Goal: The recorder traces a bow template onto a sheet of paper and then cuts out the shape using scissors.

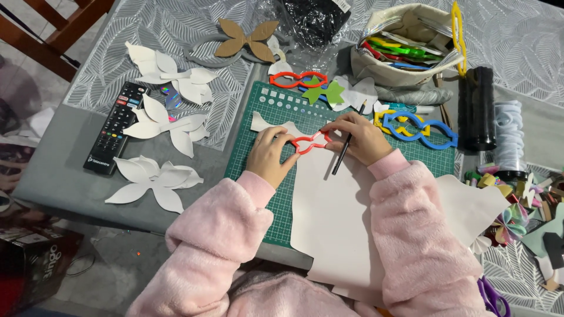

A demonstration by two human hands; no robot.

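- The left hand [271, 154], at the centre of the frame, lay fingers spread on a red bow-shaped stencil [310, 141], pressing its left loop flat.
- The right hand [359, 138], just right of centre, pinched the stencil's right end with its fingertips and also held a dark pencil [341, 155] slanting down toward the lower left.
- The stencil rested on a white foam sheet [335, 217] that ran from mid-frame to the bottom edge, lying over a green cutting mat [267, 117].
- Both arms wore fluffy pink sleeves [217, 235] filling the lower middle of the frame.
- White petal cut-outs [167, 126] lay in three clusters at the left, beside a black remote control [114, 126].
- A brown cardboard petal shape [247, 38] sat at the top centre.
- A second red stencil [296, 79] and green leaf pieces [324, 92] lay at the mat's upper edge.
- Blue and yellow stencils [420, 126] lay right of the right hand, near a black cylinder [476, 108].
- An open pouch [405, 47] of coloured tools stood at the upper right.
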